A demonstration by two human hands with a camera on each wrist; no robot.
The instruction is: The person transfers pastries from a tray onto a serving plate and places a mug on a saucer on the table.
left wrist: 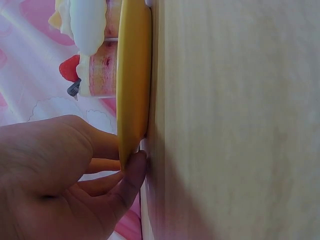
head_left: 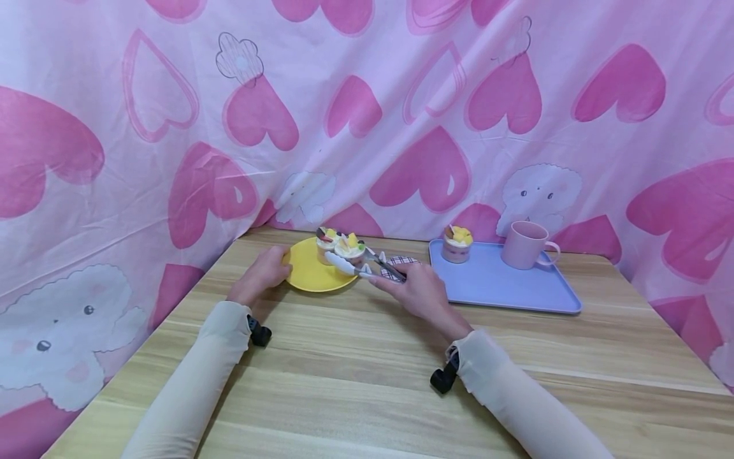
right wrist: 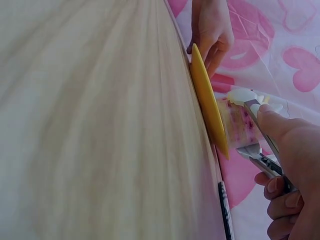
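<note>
"If 12 o'clock is straight ahead of the person, where does the round, shallow yellow plate (head_left: 312,280) sit?"

"Between 11 and 12, on the pale wood-grain table (head_left: 344,370). The left hand (head_left: 266,271) pinches its rim at the plate's 9 o'clock."

"And the right hand (head_left: 421,294)?"

"Curled round a pair of metal tongs with white tips (head_left: 385,265). Those tips stand on either side of a clear dessert cup layered pink and cream, topped with yellow fruit (head_left: 346,247), at the plate's 2 o'clock. How firmly they press, I can't tell."

"Has that cup got company?"

"A second layered cup, with a red strawberry (head_left: 325,241), sits just beside it, toward the plate's 12."

"What's over at 1 o'clock?"

"A rectangular lavender-blue plastic tray (head_left: 499,288). A third clear dessert cup with yellow fruit (head_left: 456,250) stands near its 10 o'clock corner, and a pale pink mug (head_left: 523,247) is at its 1, handle toward 3."

"And between plate and tray?"

"A black-and-white checked piece (head_left: 401,260), partly hidden by the right hand. Behind everything, from 10 round to 2, hangs a pink heart-printed cloth (head_left: 344,57)."
</note>
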